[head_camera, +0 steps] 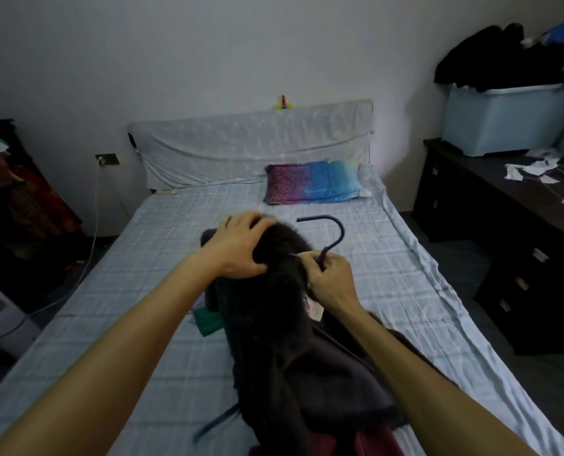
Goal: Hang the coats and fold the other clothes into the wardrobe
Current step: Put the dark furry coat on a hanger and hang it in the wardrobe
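Fitting the hanger [337, 229] into the coat [274, 317] was judged the step in hand.

Recommended practice: the right hand [330, 279] should keep the stem steady while the left hand [238, 246] draws the cloth over the hanger's end until the shoulder sits square. Both shoulders should be checked before any lift, and the lift made by the hook. The thick pile looked heavy and, in my judgement, would slide off a tilted hanger.

Findings: the coat lay lengthwise on the bed [136, 258], running from 6 o'clock up to the centre of view. The left hand gripped its upper end, at 11 o'clock of the garment, with its fingers curled over the fuzzy cloth. The right hand, at 1 o'clock of the garment, pinched the hanger's stem just below the hook, its fingers narrow and closed on it. The hook stood clear of the cloth, toward the pillow [313, 185] at 12 o'clock. The hanger's arms were hidden inside the coat; whether they were seated could not be told.

A green cloth [208, 320] lay partly under the coat at its 9 o'clock.
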